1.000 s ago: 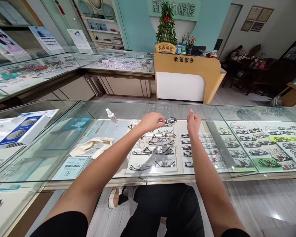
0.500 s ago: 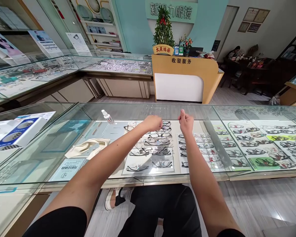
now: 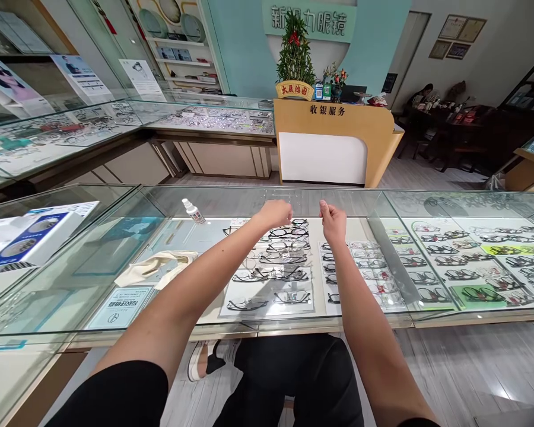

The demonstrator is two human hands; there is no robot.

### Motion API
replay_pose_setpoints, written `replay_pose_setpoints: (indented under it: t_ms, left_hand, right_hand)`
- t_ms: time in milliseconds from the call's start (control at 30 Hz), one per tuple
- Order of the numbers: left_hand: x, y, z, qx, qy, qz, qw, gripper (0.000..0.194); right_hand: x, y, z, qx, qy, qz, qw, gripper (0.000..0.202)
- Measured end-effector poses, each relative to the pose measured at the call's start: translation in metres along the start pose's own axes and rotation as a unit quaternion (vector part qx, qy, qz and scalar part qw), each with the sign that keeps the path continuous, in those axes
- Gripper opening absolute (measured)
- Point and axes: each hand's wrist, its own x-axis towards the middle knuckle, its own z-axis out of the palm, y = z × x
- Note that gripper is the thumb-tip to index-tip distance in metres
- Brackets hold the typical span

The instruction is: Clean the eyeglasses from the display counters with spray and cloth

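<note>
My left hand (image 3: 276,213) is closed over the glass counter, near the back end of a column of eyeglass frames (image 3: 288,245). To its right, my right hand (image 3: 333,222) is also closed, thumb pressed to the curled fingers. A gap separates the two hands. Whatever either one holds, if anything, cannot be made out. Left of my left hand, a small white spray bottle (image 3: 193,211) stands on the glass. A cream cloth strap (image 3: 145,268) lies beside my left forearm.
The glass display counter (image 3: 329,323) spans the view, with more frames (image 3: 460,274) inside at right. Blue and white boxes (image 3: 29,242) lie at left. Beyond stand a wooden cashier desk (image 3: 378,139) with a potted plant (image 3: 295,50), and another display case (image 3: 218,118).
My left hand has shifted slightly left and up. My right hand has turned a little, its thumb now tipping left and lower. Both remain closed.
</note>
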Motion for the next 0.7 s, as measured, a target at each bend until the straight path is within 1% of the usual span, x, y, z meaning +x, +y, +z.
replay_pose_setpoints:
  t_ms: [100, 200, 267, 333, 400, 467, 500, 533, 600, 633, 700]
  left_hand:
    - [0.007, -0.004, 0.005, -0.020, -0.014, 0.002, 1.000, 0.017]
    - [0.011, -0.008, 0.009, -0.052, -0.012, 0.010, 0.999, 0.016]
    - [0.011, -0.011, 0.008, -0.076, -0.005, 0.015, 0.997, 0.016]
    - [0.007, -0.017, 0.002, -0.095, 0.005, 0.017, 0.995, 0.017]
    - [-0.001, -0.024, -0.006, -0.124, 0.035, 0.012, 0.992, 0.020]
    - [-0.016, -0.030, -0.014, -0.193, 0.101, 0.002, 0.976, 0.024]
    - [-0.026, -0.032, -0.016, -0.244, 0.145, -0.006, 0.959, 0.026]
    - [-0.038, -0.033, -0.016, -0.298, 0.189, -0.015, 0.935, 0.029]
    - [-0.062, -0.030, -0.010, -0.403, 0.260, -0.038, 0.877, 0.035]
    - [-0.074, -0.026, -0.004, -0.452, 0.285, -0.049, 0.844, 0.037]
    - [-0.092, -0.017, 0.011, -0.538, 0.308, -0.064, 0.782, 0.042]
  right_hand:
    - [0.000, 0.000, 0.000, -0.006, -0.002, -0.004, 1.000, 0.066]
    - [0.000, -0.001, 0.001, -0.008, -0.007, -0.006, 1.000, 0.065]
    - [0.000, 0.000, 0.001, -0.010, -0.010, -0.007, 1.000, 0.065]
    - [0.000, 0.002, 0.002, -0.013, -0.010, -0.002, 1.000, 0.066]
    - [0.000, 0.004, 0.002, -0.017, -0.010, 0.006, 1.000, 0.066]
    - [0.000, 0.004, 0.003, -0.017, -0.013, 0.009, 1.000, 0.065]
    - [-0.001, 0.002, 0.004, -0.015, -0.018, 0.008, 1.000, 0.065]
    - [-0.003, 0.000, 0.005, -0.013, -0.022, 0.005, 1.000, 0.065]
    - [-0.008, -0.007, 0.009, -0.009, -0.030, 0.001, 1.000, 0.065]
    - [-0.011, -0.011, 0.011, -0.006, -0.035, -0.002, 0.999, 0.065]
    - [-0.020, -0.022, 0.017, 0.016, -0.055, -0.006, 0.998, 0.064]
